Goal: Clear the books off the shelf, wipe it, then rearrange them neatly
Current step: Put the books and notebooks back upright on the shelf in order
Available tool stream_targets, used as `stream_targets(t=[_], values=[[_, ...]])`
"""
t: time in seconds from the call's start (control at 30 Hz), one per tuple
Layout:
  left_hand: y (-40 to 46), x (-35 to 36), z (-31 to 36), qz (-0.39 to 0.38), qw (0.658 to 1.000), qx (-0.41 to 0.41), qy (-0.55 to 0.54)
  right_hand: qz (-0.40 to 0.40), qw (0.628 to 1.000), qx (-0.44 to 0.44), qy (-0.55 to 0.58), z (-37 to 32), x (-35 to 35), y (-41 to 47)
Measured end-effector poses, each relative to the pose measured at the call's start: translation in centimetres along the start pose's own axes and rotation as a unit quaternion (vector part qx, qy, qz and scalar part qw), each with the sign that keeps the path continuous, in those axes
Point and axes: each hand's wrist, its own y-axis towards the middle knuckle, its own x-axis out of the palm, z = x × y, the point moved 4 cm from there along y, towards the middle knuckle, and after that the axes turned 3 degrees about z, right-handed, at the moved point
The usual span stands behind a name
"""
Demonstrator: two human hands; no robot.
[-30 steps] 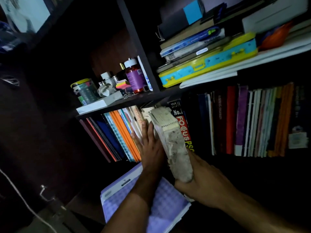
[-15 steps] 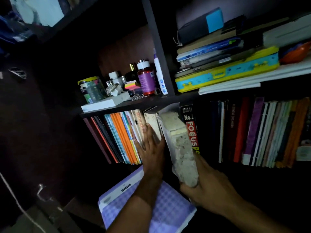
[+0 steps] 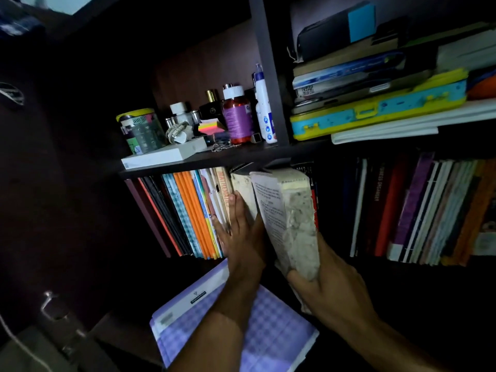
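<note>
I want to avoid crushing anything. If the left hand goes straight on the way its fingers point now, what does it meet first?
The left hand lies flat against the leaning books, fingers pointing up and inward. Going on, it would probably slide along them to the underside of the upper shelf board; depth is unclear.

Tan book spine, lower shelf, just left of the flat left hand: "MATHEMATICS", partly covered. Dark spine, right-hand row: second word reads "ORGANISER"; first word unclear. Black spine behind the worn book: "2013-14", partly hidden. Print on the loose page too small to read.
</note>
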Motion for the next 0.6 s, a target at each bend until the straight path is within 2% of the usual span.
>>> stream_targets(t=[0.07,0.17,0.37,0.5,0.6], values=[[-0.3,1.0,-0.9,-0.039,0.999,-0.026,0.0,0.006,1.0,0.005,0.01,-0.1,-0.1,0.2],[0.0,1.2,-0.9,-0.027,0.999,-0.04,0.009,0.019,0.999,0.02,0.031,0.1,-0.5,0.5],[0.1,0.7,-0.4,-0.066,0.995,-0.066,-0.03,0.041,0.997,0.026,0.051,0.3,-1.1,0.6],[0.0,0.2,-0.3,-0.056,0.993,-0.074,-0.077,0.025,0.999,-0.004,0.037,0.1,-0.5,0.7],[0.1,-0.9,-0.6,0.01,0.99,-0.061,-0.128,0.022,0.998,-0.015,0.054,0.7,-0.3,0.9]])
